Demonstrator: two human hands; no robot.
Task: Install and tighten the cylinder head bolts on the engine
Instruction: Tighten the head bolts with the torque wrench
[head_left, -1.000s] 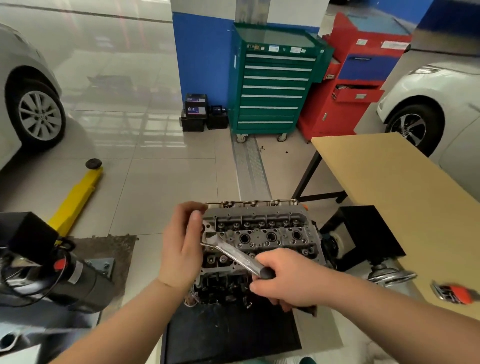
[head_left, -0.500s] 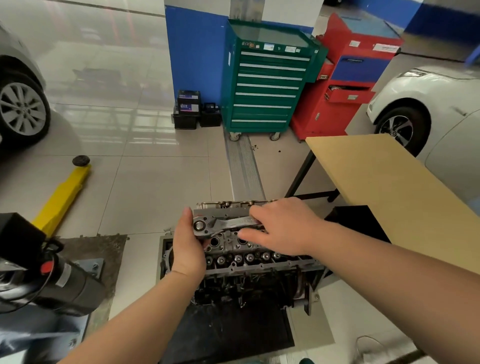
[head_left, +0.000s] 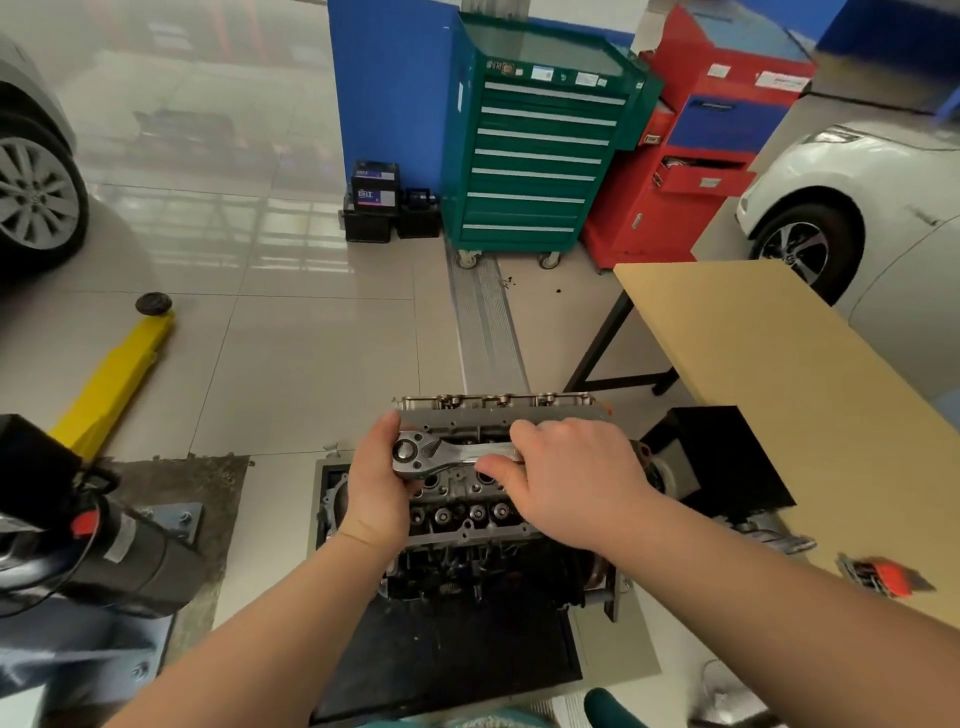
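We stand over the engine (head_left: 467, 519), which sits low in front of us on a dark mat (head_left: 447, 660), with its long side running from left to right. On top of it we hold a ratchet wrench (head_left: 447, 456). The wrench lies almost level and nearly parallel to the long side of the engine, its round head at the left and the handle pointing to the right.

Our left hand (head_left: 376, 480) curls around the head of the wrench, the thumb at the far side and the fingers under it, so it seems to steady the head over a bolt at the far left part of the engine top. We cannot see the bolt or the socket itself; the hand hides them. Our right hand (head_left: 566, 480) closes around the handle, fingers wrapped over it.

The left hand is nearer to the bolt and the right hand is at the free end. In our judgement the next swing must come from the right hand, turning the handle around the head, while the left hand keeps the head down.
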